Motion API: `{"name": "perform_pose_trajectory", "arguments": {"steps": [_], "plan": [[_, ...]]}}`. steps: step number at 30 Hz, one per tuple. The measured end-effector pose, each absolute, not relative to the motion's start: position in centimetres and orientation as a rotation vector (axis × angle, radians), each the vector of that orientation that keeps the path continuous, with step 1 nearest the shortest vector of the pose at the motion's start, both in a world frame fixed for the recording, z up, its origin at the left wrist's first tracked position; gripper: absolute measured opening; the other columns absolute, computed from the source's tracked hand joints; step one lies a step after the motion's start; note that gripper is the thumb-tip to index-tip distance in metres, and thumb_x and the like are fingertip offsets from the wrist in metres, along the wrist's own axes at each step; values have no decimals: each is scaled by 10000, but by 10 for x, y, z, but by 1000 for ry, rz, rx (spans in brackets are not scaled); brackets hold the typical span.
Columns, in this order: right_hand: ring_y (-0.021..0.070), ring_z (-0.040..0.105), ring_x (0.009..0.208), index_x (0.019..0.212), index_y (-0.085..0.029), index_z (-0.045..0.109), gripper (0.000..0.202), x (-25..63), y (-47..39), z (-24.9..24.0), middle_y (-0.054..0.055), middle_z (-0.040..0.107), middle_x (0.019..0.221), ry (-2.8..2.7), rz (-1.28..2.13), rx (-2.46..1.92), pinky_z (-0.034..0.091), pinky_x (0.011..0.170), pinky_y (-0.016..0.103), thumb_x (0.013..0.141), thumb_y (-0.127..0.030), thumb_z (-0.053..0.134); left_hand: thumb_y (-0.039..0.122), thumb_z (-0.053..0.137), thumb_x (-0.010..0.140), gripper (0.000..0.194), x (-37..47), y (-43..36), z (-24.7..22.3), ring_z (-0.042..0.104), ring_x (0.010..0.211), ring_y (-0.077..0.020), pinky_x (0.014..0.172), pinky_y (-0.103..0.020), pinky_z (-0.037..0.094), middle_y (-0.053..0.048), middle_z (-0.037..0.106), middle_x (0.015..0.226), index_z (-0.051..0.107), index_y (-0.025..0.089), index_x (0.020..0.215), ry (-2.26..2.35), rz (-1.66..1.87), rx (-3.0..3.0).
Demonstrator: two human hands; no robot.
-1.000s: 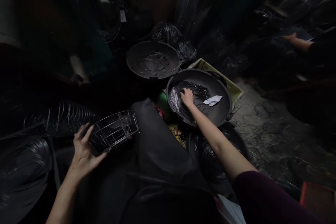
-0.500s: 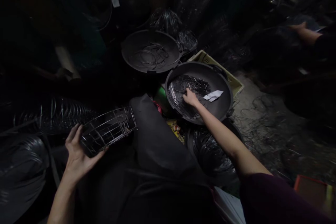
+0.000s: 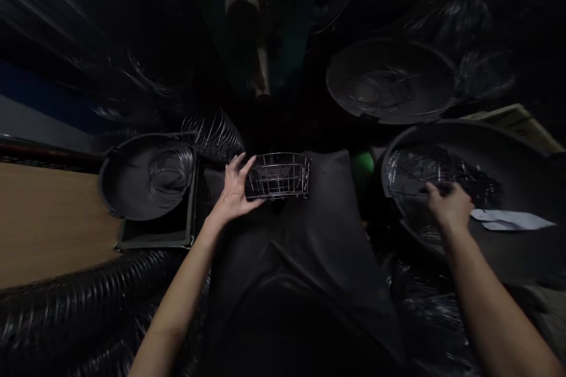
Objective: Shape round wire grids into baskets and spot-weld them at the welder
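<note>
My left hand (image 3: 236,188) grips one end of a small wire basket (image 3: 280,177), thumb below and fingers on the upper side. The basket has curved metal bars and is held over my lap, which a dark apron (image 3: 327,218) covers. On the right, my right hand (image 3: 451,206) is over a wide dark basin (image 3: 526,159), its thumb and fingers pinched on what looks like a thin piece of wire. Many short wire pieces (image 3: 415,168) lie in that basin. A white slip of paper (image 3: 513,220) rests beside the hand. Motion blurs the fingertips.
A second dark basin (image 3: 424,106) with loose wires stands farther back. To the left, another basin (image 3: 124,182) holds coiled wire (image 3: 170,168) above a crate (image 3: 154,235). Large wire coils (image 3: 88,283) lie at lower left, near a wooden board (image 3: 48,218).
My view has swung left, so the basins appear farther right. The left hand still holds the basket, now in front of my lap. My right hand has lifted somewhat from the wire pieces.
</note>
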State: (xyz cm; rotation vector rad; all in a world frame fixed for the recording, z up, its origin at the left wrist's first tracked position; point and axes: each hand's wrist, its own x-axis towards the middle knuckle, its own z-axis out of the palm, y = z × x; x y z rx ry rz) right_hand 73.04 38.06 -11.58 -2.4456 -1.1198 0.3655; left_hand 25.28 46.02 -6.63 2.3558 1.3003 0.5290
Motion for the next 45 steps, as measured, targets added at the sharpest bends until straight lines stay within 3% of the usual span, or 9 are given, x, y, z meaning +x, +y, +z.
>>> {"name": "perform_pose_trajectory", "arguments": {"steps": [3, 8, 13, 16, 20, 25, 28, 30, 45], "plan": [[313, 636, 851, 1033, -226, 619, 395, 684, 372, -83, 163, 659, 919, -872, 111, -2110, 477, 793, 464, 789, -536, 633, 519, 713, 693, 1014, 258, 459, -64, 153, 1415, -412, 1091, -682, 186, -178, 175, 1507, 129, 276, 1485, 1296, 510, 2392], [197, 642, 763, 1280, -183, 504, 571, 575, 357, -83, 62, 673, 876, -1074, 368, -1708, 502, 698, 322, 789, -414, 682, 489, 709, 706, 976, 269, 463, -60, 142, 1416, -428, 1090, -697, 126, -169, 182, 1511, 154, 281, 1482, 1308, 444, 2427], [191, 635, 764, 1056, -154, 652, 421, 539, 339, -108, 79, 683, 902, -1100, 827, -1788, 517, 729, 330, 802, -490, 631, 470, 735, 688, 959, 268, 469, -59, 209, 1396, -396, 1105, -680, 133, -174, 242, 1476, 221, 257, 1469, 1259, 384, 2421], [172, 627, 727, 1129, -164, 638, 463, 535, 362, -80, 40, 671, 815, -1211, 1177, -1599, 516, 698, 296, 778, -464, 678, 435, 761, 663, 913, 265, 472, -62, 269, 1359, -376, 1112, -623, 218, -169, 274, 1443, 309, 241, 1433, 1212, 423, 2401], [177, 649, 776, 945, -167, 714, 236, 514, 419, -42, 27, 699, 827, -1592, 1553, -1404, 509, 725, 275, 799, -349, 676, 362, 786, 636, 821, 263, 473, -63, 295, 1333, -366, 1101, -587, 273, -151, 294, 1419, 419, 249, 1362, 1185, 479, 2403], [208, 674, 880, 1060, -177, 706, 230, 486, 454, -32, 51, 710, 1000, -2138, 878, -1424, 517, 780, 291, 864, -276, 636, 378, 796, 622, 803, 254, 479, -53, 332, 1302, -348, 1083, -546, 331, -138, 333, 1389, 453, 252, 1336, 1203, 596, 2370], [242, 675, 934, 1253, -162, 602, 420, 482, 461, -31, 89, 654, 1165, -2433, 447, -1201, 538, 677, 285, 865, -314, 651, 415, 803, 608, 814, 245, 489, -42, 353, 1294, -342, 1088, -526, 340, -142, 355, 1372, 465, 232, 1325, 1209, 690, 2355], [221, 691, 873, 1248, -161, 597, 377, 484, 471, -32, 72, 665, 1142, -2504, 264, -1044, 533, 600, 266, 894, -289, 607, 418, 800, 612, 794, 242, 497, -37, 363, 1293, -334, 1088, -520, 348, -138, 364, 1372, 471, 238, 1313, 1212, 724, 2357], [127, 692, 748, 1174, -161, 619, 263, 490, 548, -16, 49, 677, 1119, -2432, -65, -698, 550, 641, 208, 946, -256, 529, 339, 820, 572, 777, 246, 555, -22, 384, 1276, -333, 1060, -515, 373, -129, 392, 1365, 500, 243, 1274, 1222, 930, 2348]]}}
